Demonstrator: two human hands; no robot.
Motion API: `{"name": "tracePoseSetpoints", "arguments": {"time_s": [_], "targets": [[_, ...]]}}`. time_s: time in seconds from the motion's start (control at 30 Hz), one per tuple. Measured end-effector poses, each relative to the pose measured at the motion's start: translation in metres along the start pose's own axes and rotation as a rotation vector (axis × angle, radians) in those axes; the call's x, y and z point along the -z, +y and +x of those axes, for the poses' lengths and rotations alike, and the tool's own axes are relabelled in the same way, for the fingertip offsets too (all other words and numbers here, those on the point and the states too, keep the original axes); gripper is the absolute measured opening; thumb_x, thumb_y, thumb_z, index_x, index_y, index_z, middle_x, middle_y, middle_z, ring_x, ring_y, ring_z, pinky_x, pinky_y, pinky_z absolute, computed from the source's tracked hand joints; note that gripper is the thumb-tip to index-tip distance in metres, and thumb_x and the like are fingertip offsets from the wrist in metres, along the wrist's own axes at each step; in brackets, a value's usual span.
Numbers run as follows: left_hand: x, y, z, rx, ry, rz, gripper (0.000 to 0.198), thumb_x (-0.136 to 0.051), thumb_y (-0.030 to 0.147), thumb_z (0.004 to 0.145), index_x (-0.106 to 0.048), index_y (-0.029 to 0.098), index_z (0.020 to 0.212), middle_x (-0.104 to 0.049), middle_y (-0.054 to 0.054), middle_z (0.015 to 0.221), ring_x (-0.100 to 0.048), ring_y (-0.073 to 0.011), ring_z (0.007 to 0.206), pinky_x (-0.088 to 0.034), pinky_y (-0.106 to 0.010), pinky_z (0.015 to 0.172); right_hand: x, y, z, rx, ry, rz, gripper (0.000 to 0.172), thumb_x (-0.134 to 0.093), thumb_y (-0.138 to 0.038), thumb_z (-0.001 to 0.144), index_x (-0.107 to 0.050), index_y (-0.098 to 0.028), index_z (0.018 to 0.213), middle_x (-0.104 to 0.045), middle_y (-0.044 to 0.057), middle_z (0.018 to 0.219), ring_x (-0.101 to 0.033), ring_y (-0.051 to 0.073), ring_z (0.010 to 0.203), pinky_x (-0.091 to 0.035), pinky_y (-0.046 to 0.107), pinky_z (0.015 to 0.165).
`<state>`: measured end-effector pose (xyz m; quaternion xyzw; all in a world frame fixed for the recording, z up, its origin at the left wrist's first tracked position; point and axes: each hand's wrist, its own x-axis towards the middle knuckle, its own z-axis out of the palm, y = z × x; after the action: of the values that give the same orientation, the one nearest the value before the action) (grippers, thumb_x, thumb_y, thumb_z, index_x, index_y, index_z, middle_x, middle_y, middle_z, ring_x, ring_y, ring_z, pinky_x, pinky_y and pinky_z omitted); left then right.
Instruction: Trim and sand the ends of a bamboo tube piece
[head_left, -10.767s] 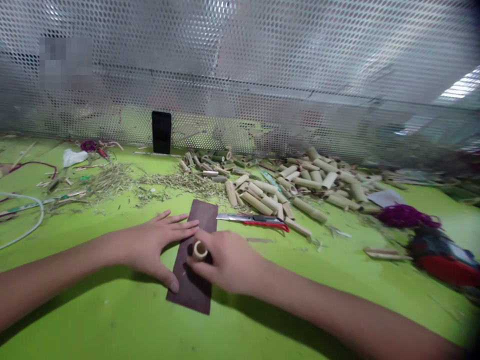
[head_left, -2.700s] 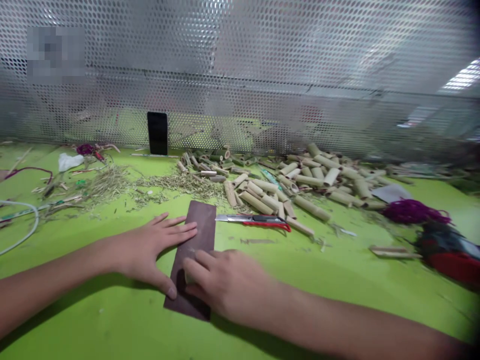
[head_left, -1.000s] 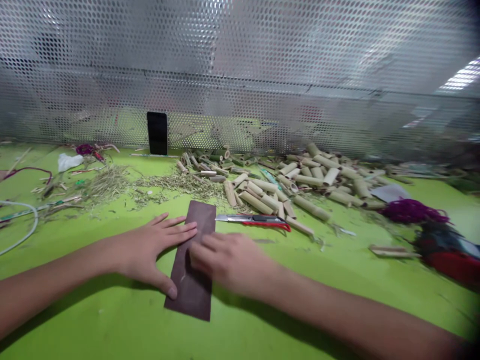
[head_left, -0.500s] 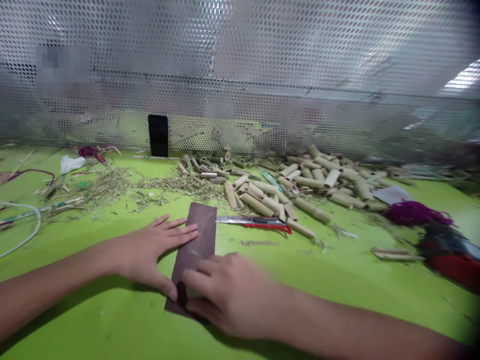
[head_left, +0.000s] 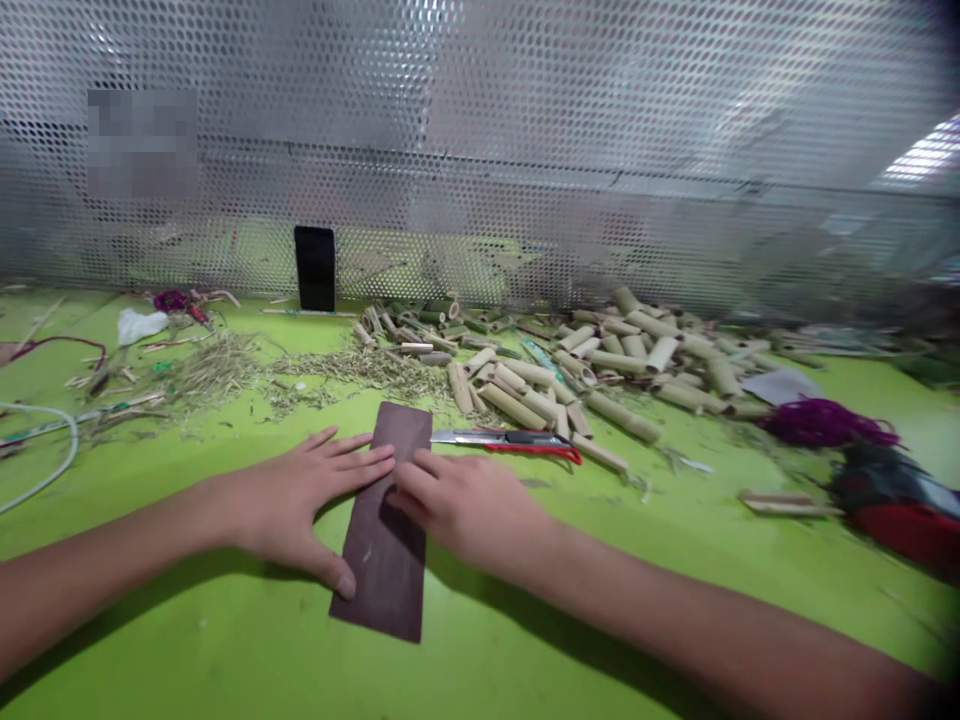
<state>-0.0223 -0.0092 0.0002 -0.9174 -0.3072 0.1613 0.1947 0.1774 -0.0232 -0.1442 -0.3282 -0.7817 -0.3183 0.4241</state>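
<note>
A dark brown strip of sandpaper (head_left: 386, 560) lies flat on the green table (head_left: 247, 640). My left hand (head_left: 300, 500) is spread, its thumb and fingertips resting on the strip's left edge. Over the strip's upper right part, my right hand (head_left: 469, 505) is closed with its fingers pinched together; whatever they hold is hidden behind them. A red and black utility knife (head_left: 517, 440), blade extended to the left, lies just beyond my right hand.
Cut bamboo tubes (head_left: 525, 400) are piled beyond the knife. Thin shavings (head_left: 345, 370) spread to their left. A phone (head_left: 315, 268) leans on the perforated metal screen (head_left: 480, 130). Purple cord (head_left: 829, 422) and a red and black tool (head_left: 900, 510) are at right.
My right hand has slid away from me along the sandpaper, from its near end to its upper part, uncovering the near end. My left hand has stayed in place.
</note>
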Motion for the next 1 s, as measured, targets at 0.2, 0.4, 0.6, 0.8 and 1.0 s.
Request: {"name": "tracePoseSetpoints", "arguments": {"time_s": [0.2,0.4,0.6,0.8,1.0], "targets": [[0.0001,0.0008,-0.0013,0.007,-0.012,-0.010,0.113,-0.070,0.076,0.078,-0.013,0.029,0.165,-0.005,-0.003,0.169,-0.006,-0.0383,0.157,-0.006,-0.060,0.128,0.0064,0.0022,0.0011,0.138,-0.096,0.073,0.020,-0.056,-0.036,0.103,-0.057,-0.019,0.092,-0.062,-0.001,0.080,-0.047,0.012,0.058,-0.025,0.030,0.052],[0.0008,0.0006,-0.0010,0.026,-0.021,-0.023,0.116,-0.072,0.076,0.076,-0.012,0.031,0.164,-0.004,-0.002,0.169,-0.004,-0.0401,0.156,-0.006,-0.063,0.127,0.0013,0.0002,0.0012,0.007,-0.054,0.034,0.028,-0.048,-0.039,0.106,-0.057,-0.018,0.090,-0.062,-0.001,0.071,-0.043,0.013,0.052,-0.021,0.031,0.051],[-0.0004,0.0004,-0.0006,0.008,0.003,-0.018,0.115,-0.071,0.077,0.077,-0.014,0.029,0.165,-0.005,-0.004,0.169,-0.006,-0.0415,0.156,-0.005,-0.062,0.127,0.0030,0.0031,0.0043,-0.124,-0.081,0.039,0.026,-0.053,-0.038,0.105,-0.060,-0.018,0.092,-0.064,0.001,0.077,-0.052,0.015,0.062,-0.028,0.029,0.055],[-0.0009,0.0002,-0.0013,0.008,-0.010,-0.012,0.113,-0.070,0.076,0.079,-0.013,0.029,0.165,-0.006,-0.002,0.169,-0.005,-0.0389,0.157,-0.005,-0.060,0.128,0.0023,-0.0039,0.0004,0.005,-0.098,0.175,0.016,-0.056,-0.033,0.102,-0.057,-0.017,0.097,-0.064,0.003,0.086,-0.052,0.015,0.067,-0.032,0.030,0.057],[-0.0031,-0.0030,-0.0005,-0.022,0.014,0.015,0.112,-0.069,0.076,0.079,-0.013,0.030,0.165,-0.007,-0.003,0.169,-0.009,-0.0384,0.157,-0.007,-0.059,0.128,0.0056,-0.0044,0.0003,-0.017,-0.116,0.169,0.009,-0.053,-0.024,0.103,-0.056,-0.016,0.101,-0.063,0.006,0.096,-0.051,0.015,0.069,-0.035,0.030,0.057]]}}
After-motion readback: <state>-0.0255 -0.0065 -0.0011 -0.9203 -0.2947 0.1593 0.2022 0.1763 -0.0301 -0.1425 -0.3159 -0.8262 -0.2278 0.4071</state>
